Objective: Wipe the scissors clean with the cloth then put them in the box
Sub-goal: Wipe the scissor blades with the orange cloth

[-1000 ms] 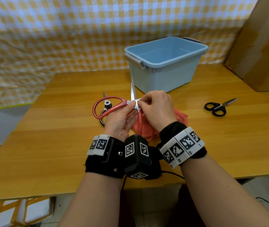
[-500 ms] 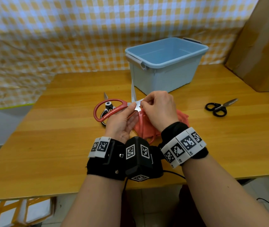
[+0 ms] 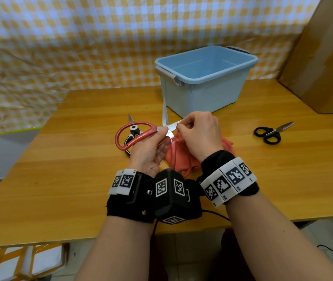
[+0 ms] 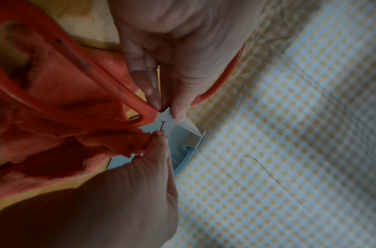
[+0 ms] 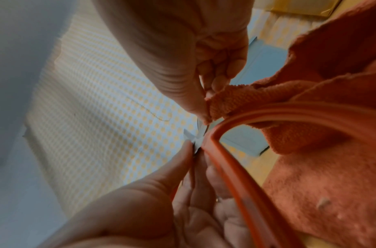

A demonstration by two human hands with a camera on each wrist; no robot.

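Observation:
Red-handled scissors [image 3: 133,134] [image 4: 80,87] [image 5: 242,161] are held above the table with their blades spread apart. My left hand [image 3: 151,147] [image 4: 172,94] pinches them at the pivot between thumb and fingers. My right hand [image 3: 198,134] [image 5: 206,100] pinches a corner of the orange cloth [image 3: 183,157] [image 4: 55,130] [image 5: 310,117] against one blade near the pivot. The rest of the cloth hangs under that hand. The light blue box [image 3: 206,78] stands open just behind the hands.
A black-and-white pair of scissors [image 3: 131,134] lies on the wooden table [image 3: 60,169] under the red handle. Small black scissors [image 3: 270,132] lie at the right. A cardboard sheet [image 3: 323,57] leans at the far right; a checked cloth hangs behind.
My right hand has shifted the cloth a little along the blade near the pivot. The scissors and my left hand stay almost in place.

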